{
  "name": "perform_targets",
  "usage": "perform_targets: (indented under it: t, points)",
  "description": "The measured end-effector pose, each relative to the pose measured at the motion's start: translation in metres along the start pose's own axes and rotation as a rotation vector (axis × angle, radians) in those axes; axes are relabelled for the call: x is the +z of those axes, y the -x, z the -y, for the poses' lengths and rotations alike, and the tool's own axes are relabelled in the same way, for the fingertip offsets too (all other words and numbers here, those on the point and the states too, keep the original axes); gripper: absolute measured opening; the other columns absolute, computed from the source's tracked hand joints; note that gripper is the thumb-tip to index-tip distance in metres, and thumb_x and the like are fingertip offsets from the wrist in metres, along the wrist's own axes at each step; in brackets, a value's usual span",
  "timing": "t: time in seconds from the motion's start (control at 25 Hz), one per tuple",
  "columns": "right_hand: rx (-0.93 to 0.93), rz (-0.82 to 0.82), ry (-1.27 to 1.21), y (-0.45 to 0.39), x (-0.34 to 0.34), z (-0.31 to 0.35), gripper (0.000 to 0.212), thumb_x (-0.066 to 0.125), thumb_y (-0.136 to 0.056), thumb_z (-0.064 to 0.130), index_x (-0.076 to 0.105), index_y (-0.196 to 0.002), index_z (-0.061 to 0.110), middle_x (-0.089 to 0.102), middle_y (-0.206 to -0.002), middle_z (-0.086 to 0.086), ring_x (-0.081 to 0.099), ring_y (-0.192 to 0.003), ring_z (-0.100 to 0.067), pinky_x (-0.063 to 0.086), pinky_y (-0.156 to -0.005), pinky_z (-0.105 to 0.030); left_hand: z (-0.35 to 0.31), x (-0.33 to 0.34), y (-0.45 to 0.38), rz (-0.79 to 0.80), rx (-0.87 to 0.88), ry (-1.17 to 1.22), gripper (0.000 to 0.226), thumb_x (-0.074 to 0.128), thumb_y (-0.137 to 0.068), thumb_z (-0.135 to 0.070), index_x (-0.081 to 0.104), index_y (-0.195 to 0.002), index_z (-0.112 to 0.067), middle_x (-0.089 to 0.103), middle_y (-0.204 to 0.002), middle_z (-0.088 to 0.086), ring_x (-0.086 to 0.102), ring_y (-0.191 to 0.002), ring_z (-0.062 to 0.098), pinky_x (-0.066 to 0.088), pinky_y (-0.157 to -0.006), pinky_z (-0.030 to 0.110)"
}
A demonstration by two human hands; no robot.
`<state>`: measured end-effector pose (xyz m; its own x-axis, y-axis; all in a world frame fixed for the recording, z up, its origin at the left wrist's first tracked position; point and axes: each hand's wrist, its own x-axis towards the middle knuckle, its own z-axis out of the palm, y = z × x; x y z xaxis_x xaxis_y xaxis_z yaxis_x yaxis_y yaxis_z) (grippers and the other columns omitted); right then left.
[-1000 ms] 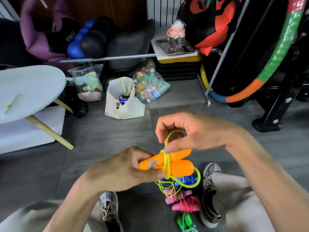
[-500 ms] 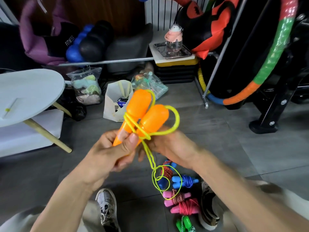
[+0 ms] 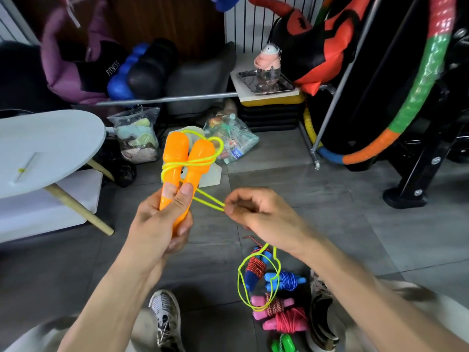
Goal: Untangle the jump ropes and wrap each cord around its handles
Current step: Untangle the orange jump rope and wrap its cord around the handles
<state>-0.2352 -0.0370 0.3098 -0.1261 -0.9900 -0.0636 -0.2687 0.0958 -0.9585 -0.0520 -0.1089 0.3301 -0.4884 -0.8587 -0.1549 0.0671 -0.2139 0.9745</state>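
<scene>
I see grey floor filling the middle of the frame, and it is the only open stretch, running right of centre toward the black stand at the right edge. The white table closes the left side, its rim reaching toward centre; clutter lines the top, with a striped hoop arcing down the upper right and plastic bags just behind the handles.

My left hand grips the lower ends of both orange handles, fingers curled round them and the thumb pressed up between them; they stand nearly upright, side by side, left of centre. The yellow cord crosses them once or twice near the middle and loops over their tops. My right hand, just right of centre, pinches two strands of that cord with fingers curled, drawing them taut away from the handles. The slack hangs under my wrist in a loop at lower centre, over the wrapped ropes lying on the floor between my shoes.

Half a second ago the right hand sat tucked against the handles beneath the left; now it has swung out to the right, well apart from them, and the handles have tipped more upright.
</scene>
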Motion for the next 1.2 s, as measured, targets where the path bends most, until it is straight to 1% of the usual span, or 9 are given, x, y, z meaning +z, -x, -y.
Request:
perform_targets:
  t: [0.08,0.2,0.36,0.44,0.64,0.8,1.0,1.08,1.2]
  points:
    - [-0.056,0.029,0.086,0.004,-0.006,0.005,0.009,0.067,-0.088,0.030,0.068,-0.090,0.021,0.058,-0.069,-0.007,0.045,-0.064,-0.012,0.036,-0.062,-0.034,0.000,0.000,0.000,-0.034,0.033,0.003,0.040,0.069,-0.085,-0.042,0.047,-0.082,-0.009,0.029,-0.050,0.008,0.017,-0.037,0.010,0.009,-0.044,0.023]
    - [-0.147,-0.014,0.309,0.012,-0.022,0.017,0.009,0.065,-0.092,0.033,0.070,-0.095,0.026,0.056,-0.062,0.006,0.045,-0.058,-0.005,0.037,-0.057,-0.032,-0.001,0.004,0.001,-0.068,0.066,0.015,0.025,0.062,-0.085,-0.034,0.046,-0.080,-0.016,0.030,-0.053,0.009,0.018,-0.037,0.011,0.010,-0.043,0.022]
    - [-0.300,-0.180,0.840,0.022,-0.023,0.027,0.035,0.042,-0.097,0.048,0.068,-0.097,0.024,0.062,-0.067,0.008,0.056,-0.063,-0.012,0.044,-0.057,-0.032,0.004,0.012,-0.005,-0.117,0.032,-0.022,0.021,0.060,-0.092,-0.023,0.049,-0.094,-0.005,0.033,-0.061,0.007,0.029,-0.037,0.008,0.015,-0.039,0.014]
    - [-0.328,-0.226,0.973,0.023,-0.025,0.030,0.042,0.035,-0.095,0.056,0.067,-0.091,0.028,0.062,-0.066,0.008,0.057,-0.062,-0.012,0.042,-0.053,-0.030,0.007,0.015,-0.007,-0.106,0.072,-0.191,0.012,0.062,-0.093,-0.021,0.055,-0.091,-0.011,0.039,-0.057,0.004,0.034,-0.042,0.011,0.021,-0.038,0.015]
    - [-0.390,-0.331,1.072,0.017,-0.058,0.035,0.042,0.065,-0.070,0.069,0.062,-0.066,0.027,0.055,-0.053,0.011,0.049,-0.052,-0.012,0.026,-0.050,-0.023,0.020,0.028,-0.007,0.123,0.177,-0.775,0.014,0.066,-0.090,-0.023,0.059,-0.086,-0.035,0.057,-0.058,-0.018,0.047,-0.051,0.001,0.038,-0.051,0.015]
    - [-0.394,0.021,0.964,0.007,-0.068,0.034,0.034,0.069,-0.070,0.062,0.069,-0.076,0.029,0.049,-0.061,0.018,0.049,-0.066,-0.004,0.031,-0.056,-0.019,0.028,0.033,-0.002,0.448,0.025,-0.863,0.012,0.066,-0.090,-0.030,0.056,-0.093,-0.036,0.057,-0.059,-0.020,0.050,-0.051,0.000,0.042,-0.059,0.023]
    - [-0.061,0.391,0.422,-0.003,-0.072,0.033,0.020,0.087,-0.069,0.031,0.072,-0.072,0.018,0.068,-0.064,0.001,0.055,-0.056,-0.007,0.040,-0.055,-0.026,0.022,0.031,0.005,0.753,0.005,-0.837,0.023,0.072,-0.086,-0.018,0.060,-0.099,-0.032,0.056,-0.068,-0.012,0.049,-0.054,0.001,0.044,-0.056,0.028]
    - [-0.007,0.558,0.275,-0.005,-0.070,0.034,0.017,0.084,-0.071,0.018,0.069,-0.075,0.011,0.068,-0.067,-0.007,0.056,-0.059,-0.011,0.042,-0.055,-0.025,0.020,0.034,0.009,0.841,-0.010,-0.786,0.027,0.073,-0.084,-0.014,0.061,-0.107,-0.022,0.056,-0.070,-0.013,0.049,-0.056,0.001,0.044,-0.055,0.030]
    - [0.034,0.708,-0.021,-0.006,-0.068,0.031,0.010,0.071,-0.074,0.012,0.064,-0.076,0.007,0.064,-0.063,0.004,0.054,-0.055,-0.003,0.041,-0.053,-0.014,0.017,0.036,0.017,0.897,-0.055,-0.569,0.029,0.074,-0.084,-0.009,0.063,-0.108,-0.020,0.059,-0.071,-0.017,0.053,-0.060,-0.001,0.044,-0.054,0.020]
